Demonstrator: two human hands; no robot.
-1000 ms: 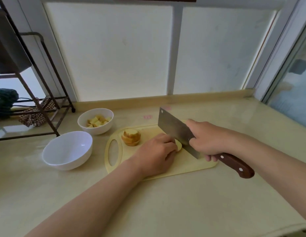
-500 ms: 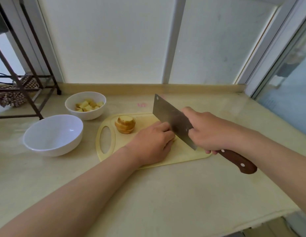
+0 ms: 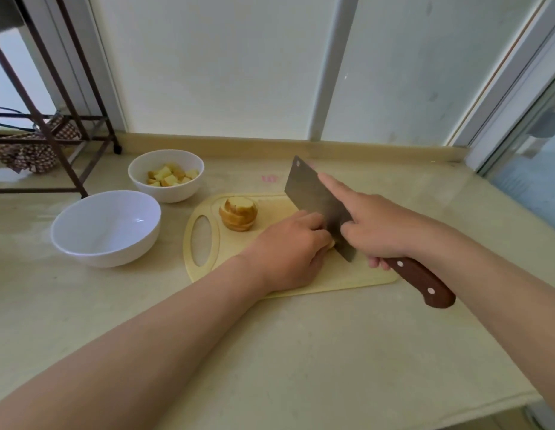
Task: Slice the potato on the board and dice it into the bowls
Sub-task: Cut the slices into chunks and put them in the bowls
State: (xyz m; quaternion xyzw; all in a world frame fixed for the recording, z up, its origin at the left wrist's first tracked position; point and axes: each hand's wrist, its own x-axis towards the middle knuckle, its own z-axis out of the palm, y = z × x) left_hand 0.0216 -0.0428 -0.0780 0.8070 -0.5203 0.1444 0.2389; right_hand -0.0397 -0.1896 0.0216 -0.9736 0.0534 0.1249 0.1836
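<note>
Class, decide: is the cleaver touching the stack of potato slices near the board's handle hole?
Apart. The head view shows bare cutting board between the stack of potato slices and the cleaver, whose blade is beside the left hand.

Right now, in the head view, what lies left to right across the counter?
Empty white bowl, bowl of potato cubes, stack of potato slices, left hand holding a potato piece, right hand gripping the cleaver.

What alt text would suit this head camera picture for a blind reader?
A right hand holds a cleaver, forefinger along the blade, cutting a potato piece that the left hand grips on a cutting board. A stack of potato slices sits on the board; left of it stand a small bowl of potato cubes and a larger bowl.
</note>
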